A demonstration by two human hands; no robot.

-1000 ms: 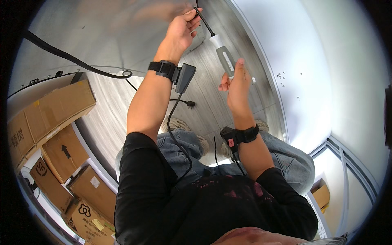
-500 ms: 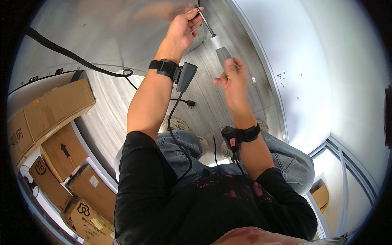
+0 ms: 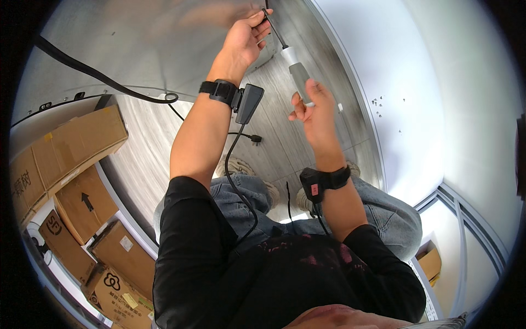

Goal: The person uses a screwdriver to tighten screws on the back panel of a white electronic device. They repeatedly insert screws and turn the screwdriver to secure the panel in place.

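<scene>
A screwdriver (image 3: 299, 75) with a grey and white handle and a thin metal shaft slants from the upper middle toward me. Its tip reaches the edge of a large metal panel (image 3: 159, 46). There my left hand (image 3: 246, 39) is closed, thumb and forefinger pinching around the shaft near the tip. Whatever sits at the tip is too small to make out. My right hand (image 3: 318, 112) is loosely around the butt of the handle, thumb along its side and fingers curled below.
A thick black cable (image 3: 98, 75) loops across the panel's front. A black plug (image 3: 255, 139) lies on the wood-look floor (image 3: 274, 156). Cardboard boxes (image 3: 82, 137) are stacked at the left. Several small dark screws or bits (image 3: 377, 104) lie on the white surface (image 3: 394, 71) at right.
My right hand has shifted slightly right and its grip on the handle has turned, baring the handle's butt. The left hand has stayed put.
</scene>
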